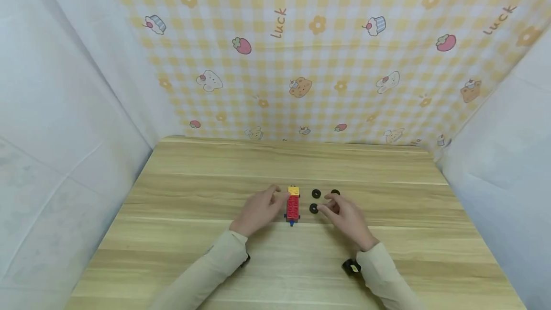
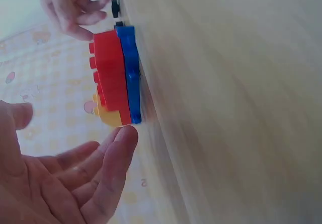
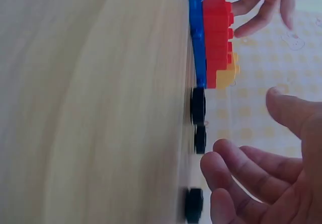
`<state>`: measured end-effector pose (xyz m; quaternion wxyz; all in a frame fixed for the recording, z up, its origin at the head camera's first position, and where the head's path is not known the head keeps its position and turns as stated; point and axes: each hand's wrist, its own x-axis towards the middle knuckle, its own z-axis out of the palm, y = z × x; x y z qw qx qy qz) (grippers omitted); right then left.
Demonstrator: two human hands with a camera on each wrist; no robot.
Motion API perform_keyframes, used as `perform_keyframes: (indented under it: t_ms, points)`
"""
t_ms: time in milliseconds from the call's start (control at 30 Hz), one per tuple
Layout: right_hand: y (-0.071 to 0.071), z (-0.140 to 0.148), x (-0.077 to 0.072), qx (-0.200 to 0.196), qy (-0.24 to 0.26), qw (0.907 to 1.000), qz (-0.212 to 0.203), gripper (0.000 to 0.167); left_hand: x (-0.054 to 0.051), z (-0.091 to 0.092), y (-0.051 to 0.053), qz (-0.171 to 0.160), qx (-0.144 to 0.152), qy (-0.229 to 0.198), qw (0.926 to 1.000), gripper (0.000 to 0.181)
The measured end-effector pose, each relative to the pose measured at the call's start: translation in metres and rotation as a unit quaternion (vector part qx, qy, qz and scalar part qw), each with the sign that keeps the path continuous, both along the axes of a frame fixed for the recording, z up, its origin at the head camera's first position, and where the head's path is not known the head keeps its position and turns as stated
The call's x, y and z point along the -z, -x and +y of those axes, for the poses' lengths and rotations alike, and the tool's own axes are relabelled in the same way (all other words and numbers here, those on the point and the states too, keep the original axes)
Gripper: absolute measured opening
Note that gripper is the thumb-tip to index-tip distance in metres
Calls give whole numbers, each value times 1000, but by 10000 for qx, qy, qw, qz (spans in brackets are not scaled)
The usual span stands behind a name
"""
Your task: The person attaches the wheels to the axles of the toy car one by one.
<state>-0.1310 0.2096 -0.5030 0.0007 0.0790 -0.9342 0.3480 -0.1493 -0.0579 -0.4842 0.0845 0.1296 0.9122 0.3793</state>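
One brick car (image 1: 292, 207): probably light, stiff; we'd grip its sides.
Wheels (image 3: 199, 106): likely grippy; pinch rims.
Left hand (image 1: 260, 210), right hand (image 1: 349, 220): fingers (image 3: 216, 169) apart.

Far right black ring (image 1: 336, 191) partly hidden behind the right of the hands (image 1: 349, 219)

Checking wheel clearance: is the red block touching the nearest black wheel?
Apart: the head view shows a strip of wooden tabletop between the red block and the nearest black wheel.
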Motion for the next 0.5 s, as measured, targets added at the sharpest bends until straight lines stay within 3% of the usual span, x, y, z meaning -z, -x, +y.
perform_keyframes:
  t_ms: [233,367,500]
  points:
    - [4,-7,9,220,370,9977,-521,44,8,12,3,-835,-352,-528,9945,58]
    - [4,-12,13,263,486,9967,-591,42,11,18,5,-1087,-391,-442,9923,54]
    - [5,-16,16,197,289,9982,-477,42,12,24,8,-1173,-366,-142,9923,50]
